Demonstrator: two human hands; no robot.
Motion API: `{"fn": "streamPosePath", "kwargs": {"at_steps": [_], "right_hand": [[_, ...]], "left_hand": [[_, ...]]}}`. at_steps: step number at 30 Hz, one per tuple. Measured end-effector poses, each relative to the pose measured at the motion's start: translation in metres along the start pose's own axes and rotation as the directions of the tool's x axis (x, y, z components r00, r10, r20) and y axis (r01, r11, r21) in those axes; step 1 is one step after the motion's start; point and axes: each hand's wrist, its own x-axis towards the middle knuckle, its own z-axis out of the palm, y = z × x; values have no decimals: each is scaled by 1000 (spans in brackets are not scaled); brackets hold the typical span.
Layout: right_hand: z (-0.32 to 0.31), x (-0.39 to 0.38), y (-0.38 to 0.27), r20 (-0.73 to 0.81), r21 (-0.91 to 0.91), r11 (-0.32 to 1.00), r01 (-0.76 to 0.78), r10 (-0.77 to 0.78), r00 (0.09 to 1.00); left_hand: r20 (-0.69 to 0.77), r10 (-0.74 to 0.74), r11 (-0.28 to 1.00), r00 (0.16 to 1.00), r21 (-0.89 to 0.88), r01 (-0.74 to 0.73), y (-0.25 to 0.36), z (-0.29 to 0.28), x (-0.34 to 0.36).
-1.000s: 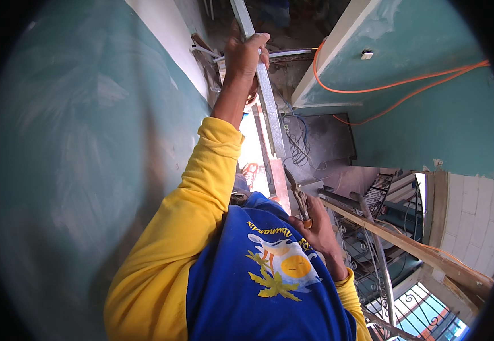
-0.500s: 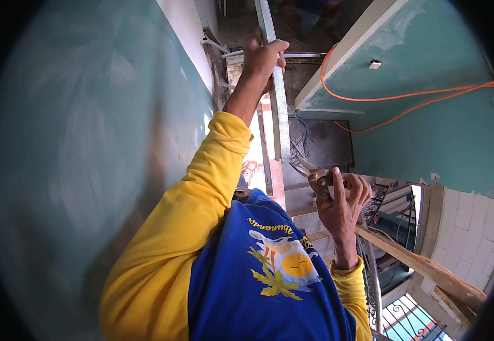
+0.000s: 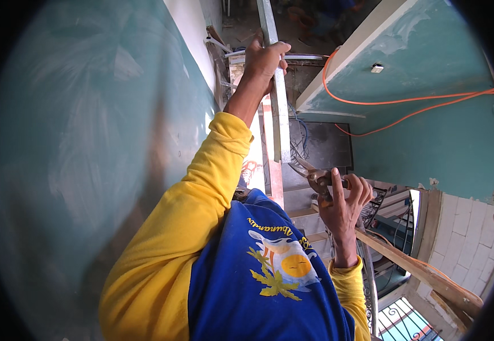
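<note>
Holding the metal bar (image 3: 281,113) ahead of us, we have our left grip (image 3: 263,60) wrapped round its upper part, our right grip (image 3: 342,215) clasping the snips (image 3: 317,178) by their handles beside its lower end. We judge the bar light, stiff, perhaps sharp-edged: best taken by its flat sides.

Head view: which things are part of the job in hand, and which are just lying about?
In use:
- galvanized metal profile, held in the left hand
- metal snips, held open in the right hand near the profile's lower end

Apparently just around:
- orange cable
- wooden beam
- scrolled metal grille
</note>
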Motion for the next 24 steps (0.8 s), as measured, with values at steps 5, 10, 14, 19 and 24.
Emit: {"fn": "streamPosePath", "kwargs": {"at_steps": [5, 10, 14, 19, 24], "right_hand": [[-3, 8, -4, 41, 17, 1000, -17, 16, 999], [-3, 15, -10, 22, -38, 999, -3, 3, 1000], [0, 14, -10, 59, -3, 1000, -14, 15, 998], [-2, 16, -13, 271, 181, 973, -145, 92, 958], [7, 14, -10, 588, 535, 714, -451, 69, 806]], "left_hand": [[-5, 12, 1000, 1000, 23, -12, -6, 1, 1], [-18, -27, 999, 999, 30, 27, -6, 2, -7], [-36, -71, 997, 997, 31, 72, -3, 6, -15], [-26, -3, 994, 1000, 105, 5, -5, 1, -16], [86, 9, 999, 996, 31, -12, -13, -2, -16]]}}
